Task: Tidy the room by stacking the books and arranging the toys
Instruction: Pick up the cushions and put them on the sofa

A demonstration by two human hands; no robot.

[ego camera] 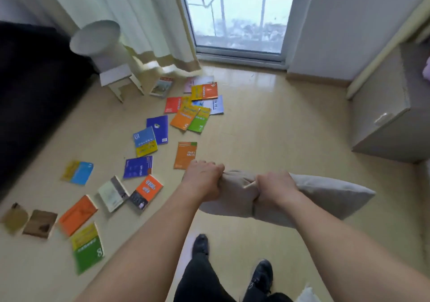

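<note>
Both forearms reach out from the bottom edge, and below them two dark shoes (263, 276) stand on the glossy beige floor (267, 124). Left hand (202, 180) and right hand (275, 188) are each curled tight into one edge of a grey pillow (325, 197), bunching its soft woven cloth between them; the pillow hangs clear of the floor, a plump rectangle with its long axis running to the right and slightly toward the camera, its far corner pointing right. Just beyond the left hand lies an orange book (185, 155), flat, its long side pointing away toward the window. More books (144, 142) are scattered flat over the floor in a loose band from the lower left up to the curtain: thin paperbacks with shiny covers in blue, orange, green, yellow, red and white, turned every which way, some overlapping in a cluster (196, 110) near the top. A green and yellow one (87, 248) marked 8 lies nearest at the left, with two brownish ones (39, 223) farther left. Behind the books stand a small white stool (118, 78) and a round white bin (100, 43), beside a pale curtain (130, 15) with a tan hem. A dark sofa (30, 87) fills the left side, a glass door (239, 12) the back, and a smooth pale cabinet (381, 115) the right.
</note>
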